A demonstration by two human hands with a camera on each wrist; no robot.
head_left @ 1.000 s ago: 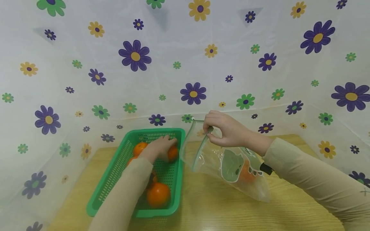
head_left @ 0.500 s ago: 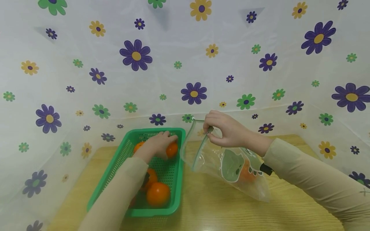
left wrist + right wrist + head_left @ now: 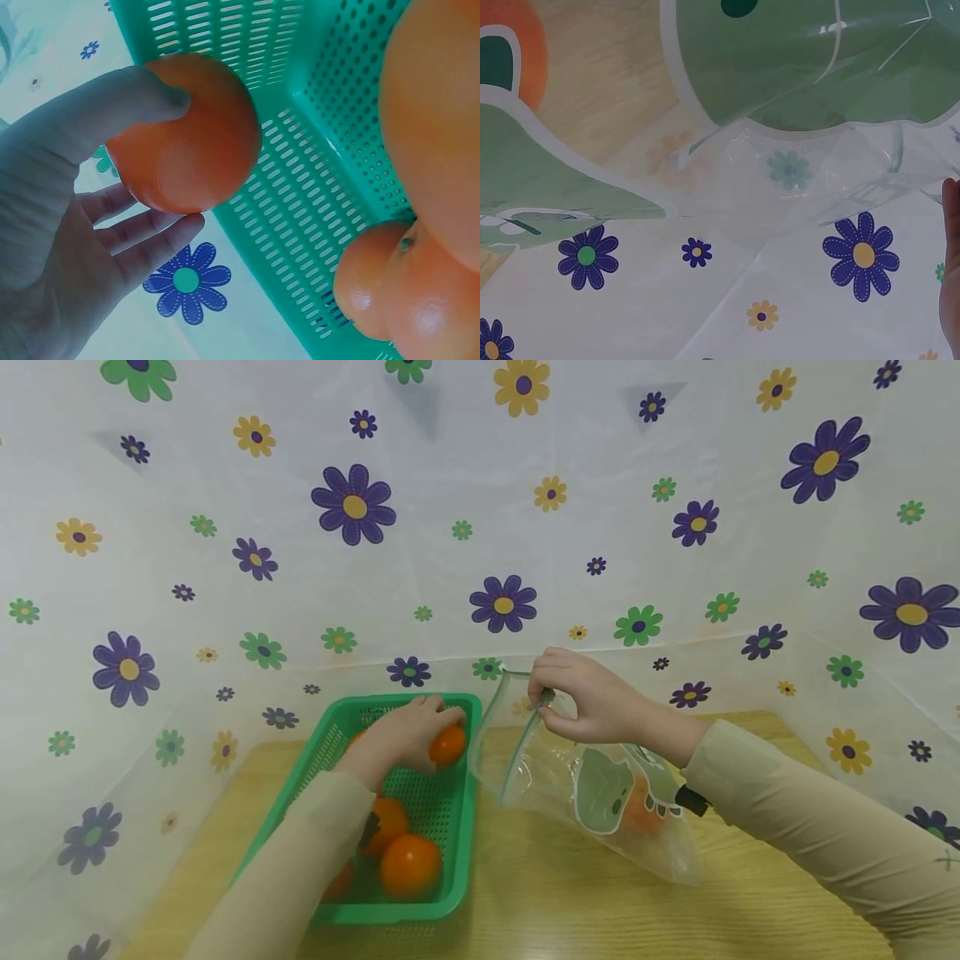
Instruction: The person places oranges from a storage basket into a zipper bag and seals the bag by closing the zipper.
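My left hand (image 3: 412, 731) pinches a round, smooth orange-coloured fruit (image 3: 447, 746) at the far right corner of the green basket (image 3: 397, 913). In the left wrist view, thumb and fingers curl around this fruit (image 3: 195, 150), which appears raised off the basket's floor. Several more such fruits (image 3: 410, 866) lie in the basket, some partly hidden by my left arm. My right hand (image 3: 588, 697) pinches the rim of a clear zip bag (image 3: 600, 793) with green printed figures, keeping its mouth parted toward the basket. Through the bag's plastic shows an orange fruit (image 3: 645, 810).
A wooden table (image 3: 555, 902) carries basket and bag, which stand close side by side. White sheeting (image 3: 420, 568) with printed flowers rises behind and at both sides. A black device (image 3: 691, 799) sits at my right wrist.
My left hand has drawn slightly up with the fruit, which now sits higher toward the basket's rim. The left forearm has shifted left, uncovering more fruit. My right hand and the bag hold still.
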